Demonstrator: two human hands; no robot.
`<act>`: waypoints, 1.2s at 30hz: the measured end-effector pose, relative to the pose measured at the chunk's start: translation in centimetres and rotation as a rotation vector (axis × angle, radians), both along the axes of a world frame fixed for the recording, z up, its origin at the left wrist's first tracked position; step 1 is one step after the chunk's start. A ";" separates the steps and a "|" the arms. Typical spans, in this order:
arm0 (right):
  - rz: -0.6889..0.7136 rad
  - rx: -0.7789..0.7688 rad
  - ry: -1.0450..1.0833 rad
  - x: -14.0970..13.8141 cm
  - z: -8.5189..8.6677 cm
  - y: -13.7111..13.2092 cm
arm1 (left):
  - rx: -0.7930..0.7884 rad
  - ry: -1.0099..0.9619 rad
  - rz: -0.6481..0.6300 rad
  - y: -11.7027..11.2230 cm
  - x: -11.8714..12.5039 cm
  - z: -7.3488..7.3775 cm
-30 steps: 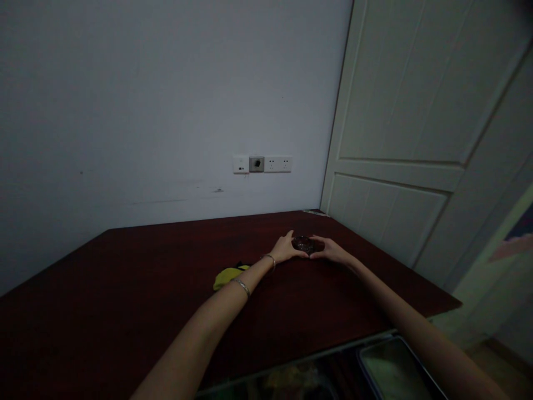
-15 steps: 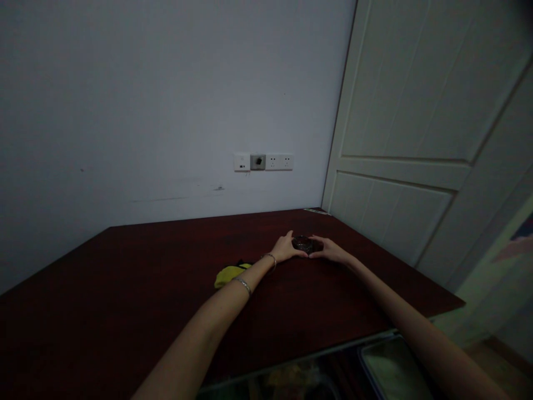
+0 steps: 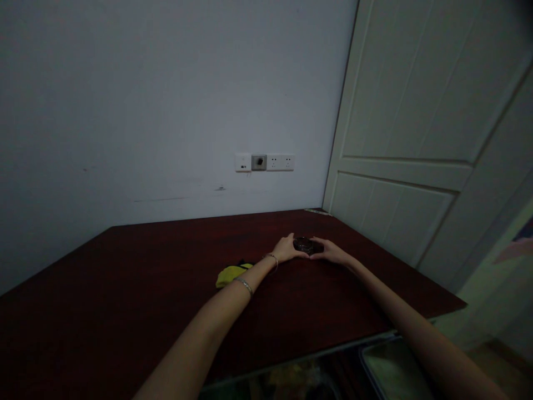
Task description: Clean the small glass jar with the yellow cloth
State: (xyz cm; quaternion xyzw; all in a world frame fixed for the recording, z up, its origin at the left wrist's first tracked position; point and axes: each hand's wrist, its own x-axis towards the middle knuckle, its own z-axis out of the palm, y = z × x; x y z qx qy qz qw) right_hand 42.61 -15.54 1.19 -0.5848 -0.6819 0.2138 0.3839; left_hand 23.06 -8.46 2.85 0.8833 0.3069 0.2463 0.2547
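Observation:
A small, round, dark glass dish (image 3: 303, 245), perhaps an ashtray, stands on the dark red wooden table (image 3: 145, 266) towards its far right part. My left hand (image 3: 285, 248) curves round the dish's left side, thumb at the near edge and fingers at the back. From the right, my right hand (image 3: 330, 251) grips it the same way, its thumb close to the left thumb. Dim light hides the dish's finer detail. Partly behind my left forearm lies a yellow cloth item (image 3: 230, 274) with a black edge.
Wall sockets (image 3: 280, 162) and a grey switch plate (image 3: 259, 162) sit above the table's back edge. A white panelled door (image 3: 400, 205) borders the right side. Close to me, a glass-topped surface (image 3: 291, 383) holds a pale, dark-rimmed rectangular thing (image 3: 395, 366).
Both hands stay round the glass dish in nearly the same place. The whole view has shifted very slightly.

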 end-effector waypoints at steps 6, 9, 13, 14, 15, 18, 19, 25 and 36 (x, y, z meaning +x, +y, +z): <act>0.029 -0.030 -0.019 -0.4 0.3 -0.5 | -0.025 0.048 -0.056 0.0 -0.2 0.5; 0.045 -0.048 -0.032 -0.3 0.7 -0.8 | -0.062 0.044 -0.080 -0.3 -0.3 0.9; 0.009 -0.106 -0.040 0.3 1.5 -1.0 | -0.094 0.079 -0.092 -0.6 -0.5 1.3; -0.019 -0.103 -0.047 0.4 1.9 -1.0 | -0.092 0.096 -0.092 -0.6 -0.7 1.5; -0.049 -0.088 -0.055 0.6 2.3 -1.1 | -0.087 0.112 -0.088 -0.6 -0.8 1.7; -0.098 -0.019 -0.086 0.6 3.8 -1.3 | -0.071 0.145 -0.065 -0.4 -1.9 2.7; -0.097 0.004 -0.103 0.4 4.4 -1.3 | -0.061 0.156 -0.059 -0.2 -2.4 3.1; -0.023 0.100 -0.158 -4.0 7.6 -0.8 | -0.045 0.222 0.078 1.7 -7.8 5.0; 0.276 0.132 -0.256 -16.9 6.4 3.1 | -0.050 0.171 0.342 4.4 -20.1 2.5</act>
